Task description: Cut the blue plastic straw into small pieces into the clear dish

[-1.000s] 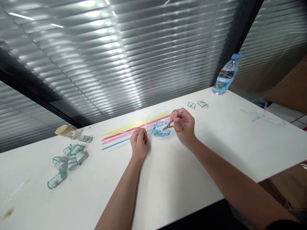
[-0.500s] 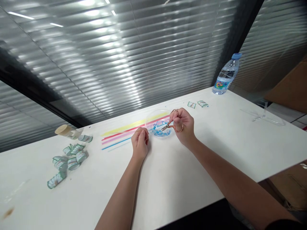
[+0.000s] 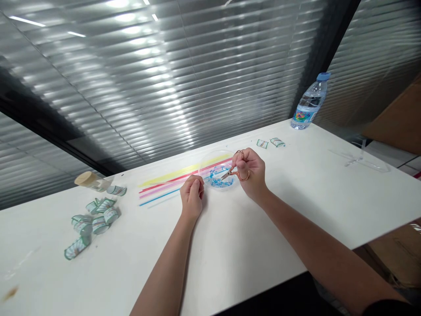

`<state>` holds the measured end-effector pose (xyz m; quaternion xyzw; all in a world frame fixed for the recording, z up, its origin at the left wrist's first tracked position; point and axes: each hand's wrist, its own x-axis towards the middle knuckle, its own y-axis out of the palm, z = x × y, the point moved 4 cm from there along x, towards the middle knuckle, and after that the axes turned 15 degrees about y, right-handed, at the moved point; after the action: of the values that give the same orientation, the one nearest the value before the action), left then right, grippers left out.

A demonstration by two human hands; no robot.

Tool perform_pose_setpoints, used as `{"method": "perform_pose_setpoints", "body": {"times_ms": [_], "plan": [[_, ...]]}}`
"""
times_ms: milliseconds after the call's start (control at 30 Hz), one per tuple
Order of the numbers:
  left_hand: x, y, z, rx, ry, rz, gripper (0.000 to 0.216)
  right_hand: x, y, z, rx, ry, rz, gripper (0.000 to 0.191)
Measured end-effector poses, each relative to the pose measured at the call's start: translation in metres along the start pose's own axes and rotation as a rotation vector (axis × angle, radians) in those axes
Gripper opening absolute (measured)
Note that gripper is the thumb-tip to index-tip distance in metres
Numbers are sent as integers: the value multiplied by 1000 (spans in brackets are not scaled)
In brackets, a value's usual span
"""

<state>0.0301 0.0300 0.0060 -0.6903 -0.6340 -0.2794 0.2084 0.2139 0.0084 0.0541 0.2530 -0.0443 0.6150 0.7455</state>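
Observation:
My right hand holds small rose-gold scissors, fingers in the loops. Their blades point left and are slightly parted above a clear plastic bowl. Many tiny blue cut pieces lie in the bowl. My left hand is closed in a pinch at the bowl's left rim; whatever it grips is hidden by the fingers. Behind it, thin straw-like sticks lie in rows on the white table: yellow sticks, red sticks, pink sticks and a blue stick.
Several green-patterned wrapped rolls lie at the left, beside a clear jar with a beige lid. Two small patterned packets lie at the back. A water bottle stands at the back right, near a clear plastic piece.
Almost nothing differs. The whole view has shifted very slightly; both hands and the scissors keep their places over and beside the bowl.

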Motion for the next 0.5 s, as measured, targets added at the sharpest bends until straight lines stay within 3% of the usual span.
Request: {"method": "perform_pose_setpoints", "body": {"times_ms": [500], "plan": [[-1, -1, 3, 13, -1, 26, 33, -1, 0, -1, 17, -7, -47, 36]]}}
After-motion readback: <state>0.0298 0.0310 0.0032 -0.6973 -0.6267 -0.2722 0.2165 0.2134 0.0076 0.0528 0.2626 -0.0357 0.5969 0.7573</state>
